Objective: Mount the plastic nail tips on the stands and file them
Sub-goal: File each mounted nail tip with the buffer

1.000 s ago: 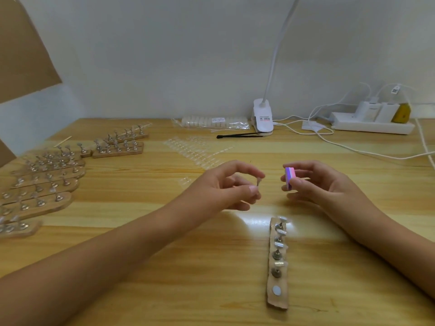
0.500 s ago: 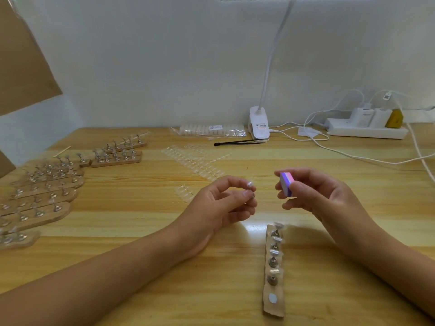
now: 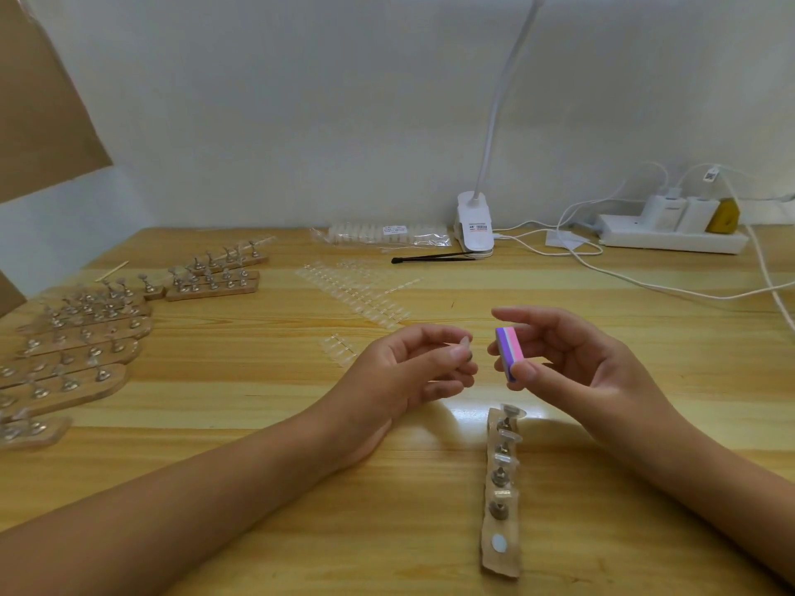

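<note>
Above the wooden table [image 3: 258, 423], two bare hands hold a nail tip and a file block.

From the head view, the left hand [image 3: 400, 372] pinches a small clear nail tip [image 3: 466, 342] between thumb and forefinger, just beside the striped purple-and-pink file block [image 3: 509, 352], which the right hand [image 3: 576, 363] grips between thumb and fingers. Tip and block sit close but apart. Below them a wooden stand strip [image 3: 501, 492] lies on the table with tips on its metal pegs. More stand strips [image 3: 77, 346] lie well apart at left.
</note>
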A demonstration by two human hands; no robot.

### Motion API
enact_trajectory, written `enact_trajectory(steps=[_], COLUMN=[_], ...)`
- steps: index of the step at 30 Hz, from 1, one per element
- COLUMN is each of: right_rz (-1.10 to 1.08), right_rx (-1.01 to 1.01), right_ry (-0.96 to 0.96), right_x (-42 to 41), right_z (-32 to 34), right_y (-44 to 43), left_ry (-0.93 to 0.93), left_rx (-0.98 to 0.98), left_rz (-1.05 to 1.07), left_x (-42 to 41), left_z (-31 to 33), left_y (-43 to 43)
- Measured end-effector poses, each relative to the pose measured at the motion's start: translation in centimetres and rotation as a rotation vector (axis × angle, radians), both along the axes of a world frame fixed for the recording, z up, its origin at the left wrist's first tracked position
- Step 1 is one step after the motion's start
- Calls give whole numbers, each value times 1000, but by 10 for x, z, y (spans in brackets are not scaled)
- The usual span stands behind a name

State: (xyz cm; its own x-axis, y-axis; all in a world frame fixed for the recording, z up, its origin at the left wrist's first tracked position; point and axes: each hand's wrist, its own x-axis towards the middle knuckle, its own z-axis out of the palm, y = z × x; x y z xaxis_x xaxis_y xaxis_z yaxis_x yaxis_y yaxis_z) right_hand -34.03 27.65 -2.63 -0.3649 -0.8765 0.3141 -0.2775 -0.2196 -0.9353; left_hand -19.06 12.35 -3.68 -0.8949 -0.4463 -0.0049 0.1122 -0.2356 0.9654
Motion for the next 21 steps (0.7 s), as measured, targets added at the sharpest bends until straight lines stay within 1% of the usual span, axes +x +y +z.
enact_trajectory(steps=[7, 13, 21], right_rz=[16, 43, 98], right_rx=[-34, -41, -32], right_ry=[45, 108, 100], right_x=[3, 2, 4], right_z=[0, -1, -1], right_y=[0, 0, 1], left_ry=[-3, -25, -32], left_rx=[16, -133, -183], left_rz=[-8, -20, -40], left_x=[-1, 0, 1], left_z=[-3, -4, -6], left_y=[-2, -2, -2])
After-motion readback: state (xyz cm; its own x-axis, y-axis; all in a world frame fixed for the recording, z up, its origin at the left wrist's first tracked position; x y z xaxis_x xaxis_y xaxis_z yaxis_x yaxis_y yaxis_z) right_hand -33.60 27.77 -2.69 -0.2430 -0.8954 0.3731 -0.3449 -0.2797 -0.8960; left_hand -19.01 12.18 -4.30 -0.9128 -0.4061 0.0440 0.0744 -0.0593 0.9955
